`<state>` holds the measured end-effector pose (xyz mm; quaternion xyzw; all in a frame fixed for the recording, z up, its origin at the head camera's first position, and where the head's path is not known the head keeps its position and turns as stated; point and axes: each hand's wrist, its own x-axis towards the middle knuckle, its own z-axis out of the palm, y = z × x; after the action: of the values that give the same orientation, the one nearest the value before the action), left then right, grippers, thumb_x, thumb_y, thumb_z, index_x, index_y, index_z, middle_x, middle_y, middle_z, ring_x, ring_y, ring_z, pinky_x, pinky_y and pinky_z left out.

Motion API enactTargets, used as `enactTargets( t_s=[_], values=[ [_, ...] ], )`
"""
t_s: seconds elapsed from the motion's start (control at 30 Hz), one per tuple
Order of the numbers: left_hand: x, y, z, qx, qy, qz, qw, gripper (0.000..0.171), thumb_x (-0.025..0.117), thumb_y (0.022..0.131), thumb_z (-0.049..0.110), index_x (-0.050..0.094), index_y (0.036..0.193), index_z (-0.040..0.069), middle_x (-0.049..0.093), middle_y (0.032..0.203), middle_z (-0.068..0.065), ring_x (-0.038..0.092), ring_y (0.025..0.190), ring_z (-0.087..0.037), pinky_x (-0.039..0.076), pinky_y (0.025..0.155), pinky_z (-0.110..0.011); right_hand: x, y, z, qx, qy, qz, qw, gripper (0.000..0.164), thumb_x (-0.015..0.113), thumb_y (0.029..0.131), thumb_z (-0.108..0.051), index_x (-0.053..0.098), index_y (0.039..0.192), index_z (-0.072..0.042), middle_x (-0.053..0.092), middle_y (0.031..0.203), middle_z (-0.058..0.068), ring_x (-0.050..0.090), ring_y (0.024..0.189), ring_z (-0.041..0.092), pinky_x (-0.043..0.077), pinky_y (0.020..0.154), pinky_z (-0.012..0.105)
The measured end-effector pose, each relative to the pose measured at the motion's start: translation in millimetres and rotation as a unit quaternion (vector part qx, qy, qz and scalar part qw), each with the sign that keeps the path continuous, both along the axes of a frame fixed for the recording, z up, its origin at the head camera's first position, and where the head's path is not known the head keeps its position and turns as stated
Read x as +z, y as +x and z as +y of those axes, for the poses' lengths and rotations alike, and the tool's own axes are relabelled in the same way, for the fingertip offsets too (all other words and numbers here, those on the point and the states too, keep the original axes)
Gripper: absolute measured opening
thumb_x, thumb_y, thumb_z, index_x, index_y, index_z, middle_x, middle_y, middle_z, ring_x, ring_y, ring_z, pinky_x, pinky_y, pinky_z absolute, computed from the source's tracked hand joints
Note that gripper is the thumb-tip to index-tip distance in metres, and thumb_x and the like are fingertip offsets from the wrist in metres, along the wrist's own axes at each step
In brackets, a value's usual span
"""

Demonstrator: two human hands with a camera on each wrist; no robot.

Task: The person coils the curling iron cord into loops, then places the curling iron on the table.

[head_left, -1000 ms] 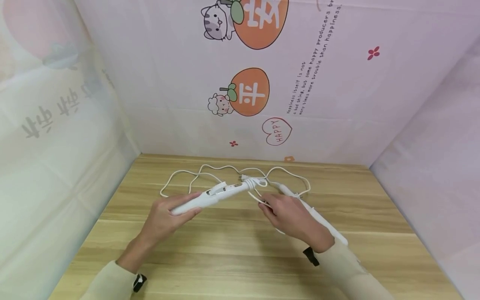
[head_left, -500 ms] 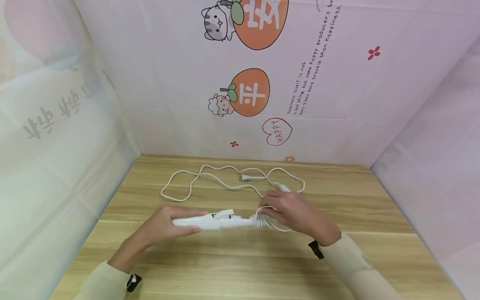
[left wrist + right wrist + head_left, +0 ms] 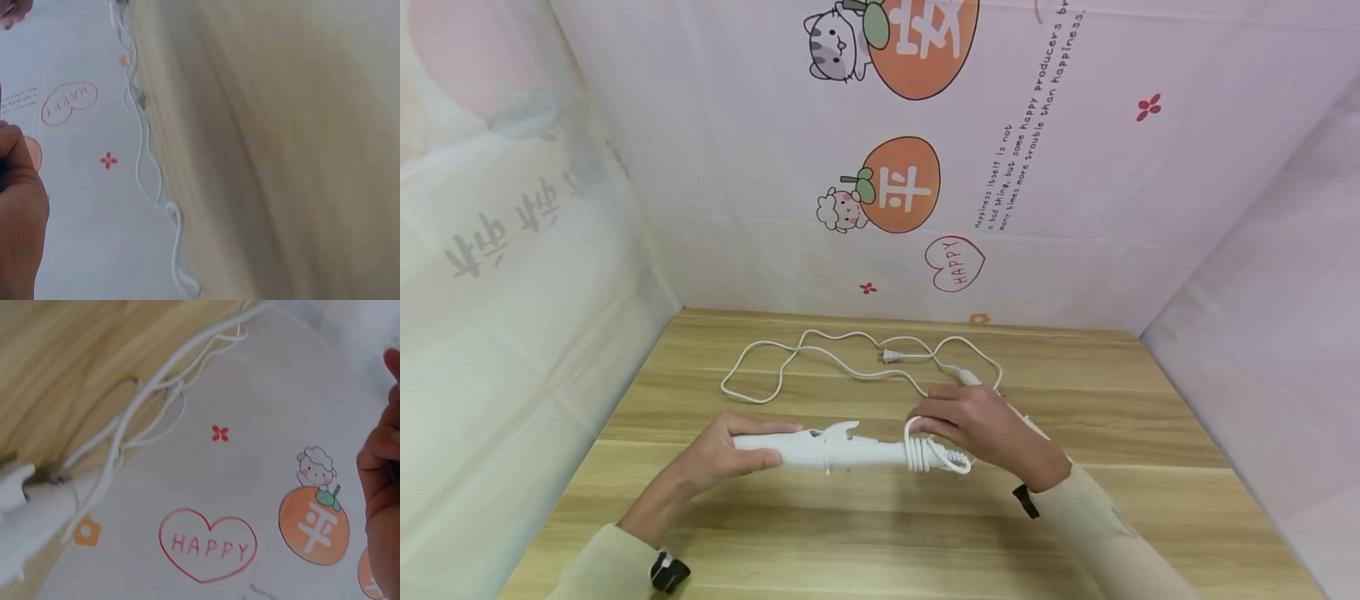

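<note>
In the head view my left hand point(image 3: 718, 454) grips the thick end of a white curling iron point(image 3: 857, 452), fingers behind and thumb in front. The iron lies level above the table, its small lever point(image 3: 841, 431) sticking up. Several turns of its white cord point(image 3: 917, 456) circle the narrow handle end. My right hand point(image 3: 977, 421) pinches a loop of that cord just above the turns. In the right wrist view the iron point(image 3: 37, 519) is at the left edge, the cord rising past it. The left wrist view shows my left hand point(image 3: 22, 206) at its edge, the iron out of sight.
A second white iron point(image 3: 970, 377) lies on the wooden table point(image 3: 850, 533), mostly hidden under my right arm. Its white cord point(image 3: 752, 400) spreads in loose loops at the back, with a two-pin plug point(image 3: 891, 356). Printed cloth walls point(image 3: 737, 208) enclose the table's back and sides.
The iron has come down from a tilt to level and turned about its length. My right hand has brought the cord round the handle, where more turns now show.
</note>
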<state>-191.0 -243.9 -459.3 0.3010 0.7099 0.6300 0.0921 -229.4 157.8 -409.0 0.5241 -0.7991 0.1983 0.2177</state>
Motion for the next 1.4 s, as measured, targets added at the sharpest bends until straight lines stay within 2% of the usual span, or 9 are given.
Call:
enactTargets(
  t_s=[0.17,0.27,0.37,0.5,0.63,0.87,1.1,1.27,1.4],
  values=[
    [-0.2,2.2,6,0.035,0.040,-0.028,0.9982,0.049,0.071,0.096,-0.005,0.082,0.127,0.032,0.082,0.123,0.008,0.047,0.062,0.001,0.041,0.050,-0.015,-13.6,5.3,-9,0.003,-0.059,-0.064,0.996,0.018,0.072,0.101,-0.005,0.080,0.116,-0.011,0.082,0.106,0.000,0.078,0.097,0.016,0.064,0.086,0.034],
    [0.1,3.5,10,0.056,0.046,-0.030,0.9969,0.047,0.072,0.096,-0.004,0.083,0.127,0.029,0.081,0.123,0.010,0.044,0.061,0.000,0.038,0.049,-0.016,-20.8,10.3,-14,-0.017,-0.081,-0.132,0.988,0.034,0.076,0.091,0.008,0.081,0.120,-0.010,0.082,0.103,0.001,0.072,0.088,0.010,0.061,0.078,0.030],
    [-0.6,4.0,14,0.071,0.048,-0.018,0.9962,0.042,0.074,0.096,-0.004,0.082,0.129,0.022,0.081,0.122,0.011,0.041,0.058,0.001,0.035,0.047,-0.016,-25.2,14.2,-16,-0.040,-0.093,-0.173,0.980,0.030,0.076,0.091,0.012,0.080,0.113,-0.007,0.073,0.083,-0.001,0.055,0.073,-0.001,0.050,0.064,0.022],
    [-2.1,3.7,17,0.088,0.050,0.013,0.9947,0.038,0.074,0.097,-0.006,0.079,0.132,0.007,0.081,0.122,0.014,0.047,0.061,0.002,0.039,0.049,-0.015,-27.9,16.5,-17,-0.067,-0.081,-0.133,0.986,0.006,0.073,0.104,-0.005,0.073,0.100,-0.008,0.058,0.071,-0.005,0.043,0.067,-0.005,0.040,0.056,0.017],
    [-2.2,3.9,23,0.128,0.052,0.040,0.9896,0.037,0.076,0.095,-0.007,0.075,0.132,-0.004,0.079,0.124,0.017,0.063,0.080,-0.001,0.053,0.061,-0.017,-25.9,17.1,-25,-0.109,-0.080,-0.083,0.987,0.020,0.067,0.110,-0.022,0.070,0.092,-0.014,0.060,0.070,-0.009,0.050,0.065,-0.005,0.043,0.058,0.017],
    [4.7,7.7,35,0.216,0.037,0.074,0.9729,0.039,0.083,0.091,-0.005,0.077,0.130,-0.002,0.079,0.122,0.019,0.072,0.089,-0.003,0.060,0.067,-0.022,-24.4,22.7,-33,-0.165,-0.110,-0.118,0.973,0.010,0.071,0.106,-0.009,0.072,0.097,-0.013,0.057,0.065,-0.013,0.044,0.058,-0.008,0.037,0.050,0.015],
    [1.3,6.1,40,0.263,-0.010,0.217,0.9401,0.042,0.091,0.083,-0.002,0.082,0.123,0.006,0.084,0.112,-0.013,0.070,0.076,-0.006,0.054,0.056,-0.022,-23.4,28.9,-32,-0.194,-0.100,-0.155,0.964,0.013,0.075,0.104,-0.011,0.070,0.092,-0.010,0.050,0.063,-0.014,0.036,0.056,-0.009,0.033,0.048,0.017],
    [-0.3,4.4,34,0.305,-0.077,0.306,0.8983,0.049,0.095,0.078,0.004,0.083,0.124,0.013,0.084,0.115,-0.009,0.080,0.092,-0.018,0.056,0.074,-0.014,-15.3,31.3,-27,-0.195,-0.076,-0.175,0.962,0.007,0.076,0.103,-0.012,0.074,0.097,-0.009,0.050,0.065,-0.014,0.038,0.058,-0.007,0.037,0.051,0.018],
    [-0.8,3.3,27,0.302,-0.103,0.342,0.8842,0.052,0.095,0.075,0.003,0.083,0.124,0.013,0.084,0.115,-0.009,0.082,0.094,-0.031,0.057,0.081,-0.013,-8.4,31.9,-22,-0.197,-0.100,-0.238,0.946,0.008,0.072,0.106,-0.015,0.075,0.102,-0.009,0.063,0.069,-0.009,0.052,0.061,-0.004,0.048,0.056,0.020]
  ],
)
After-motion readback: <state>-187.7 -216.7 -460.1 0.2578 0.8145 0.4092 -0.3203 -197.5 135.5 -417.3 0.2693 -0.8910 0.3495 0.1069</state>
